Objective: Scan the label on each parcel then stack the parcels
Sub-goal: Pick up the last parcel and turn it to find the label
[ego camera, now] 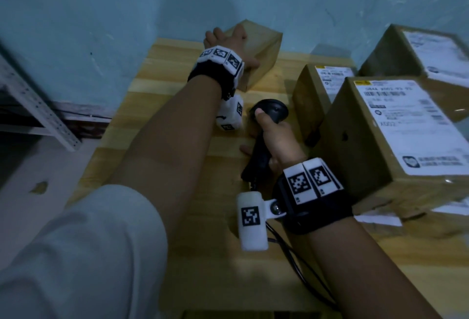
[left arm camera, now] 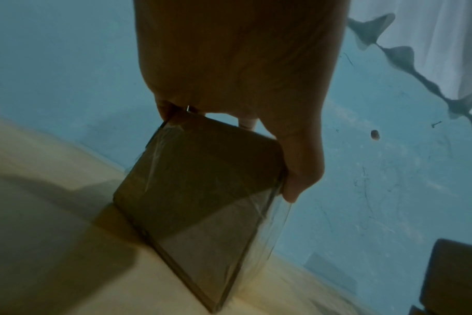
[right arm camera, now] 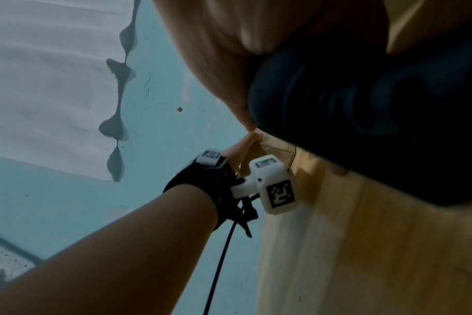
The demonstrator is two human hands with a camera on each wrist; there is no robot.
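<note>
Parcels number four on the wooden table point(ego camera: 177, 217): one plain brown box and three labelled ones. The plain parcel point(ego camera: 256, 52) lies at the far edge by the blue wall point(ego camera: 101, 14), under the left hand point(ego camera: 228, 44), whose fingers curl over its top edge with the thumb down its near side. In the left wrist view this parcel point(left arm camera: 202, 202) is tilted on one lower edge, wrapped in clear tape that wrinkles at the corners, no label on the faces shown. The right hand point(ego camera: 274, 138) is closed round the handle of one black scanner point(ego camera: 269, 120), thumb on top of its head, nearer the person than the left hand's grip and to its right. Just right of the scanner stands a small labelled parcel point(ego camera: 319, 90); beside it, nearer, a large labelled parcel point(ego camera: 396, 131) with a white shipping label and blurred barcode; beyond both, a third labelled parcel point(ego camera: 426, 52). The large one rests on something flat, not clear what.
</note>
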